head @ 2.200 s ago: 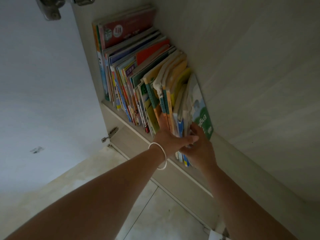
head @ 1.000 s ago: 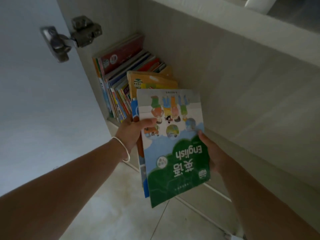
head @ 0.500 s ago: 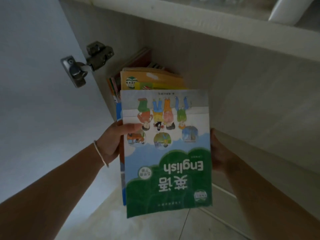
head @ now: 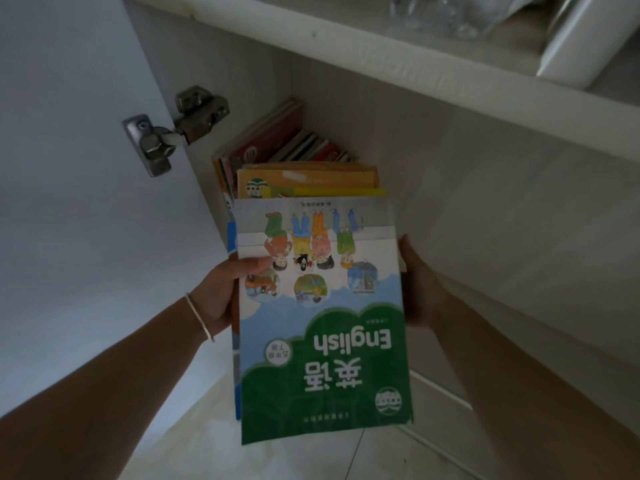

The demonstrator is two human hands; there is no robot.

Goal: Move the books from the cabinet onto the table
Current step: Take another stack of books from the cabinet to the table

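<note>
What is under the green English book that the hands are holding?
Under the English book lie more books: orange and yellow covers show above, blue edges at left. How many, and their titles, is covered.

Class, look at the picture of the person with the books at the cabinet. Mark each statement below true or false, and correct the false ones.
1. Both hands, left hand and right hand, hold the stack of books. True.
2. The top cover reads "English" upside down. True.
3. The cabinet holds no more books. False: the remaining books stand inside.
4. A bracelet is on the right wrist. False: on the left.
5. The cabinet door is open. True.
</note>
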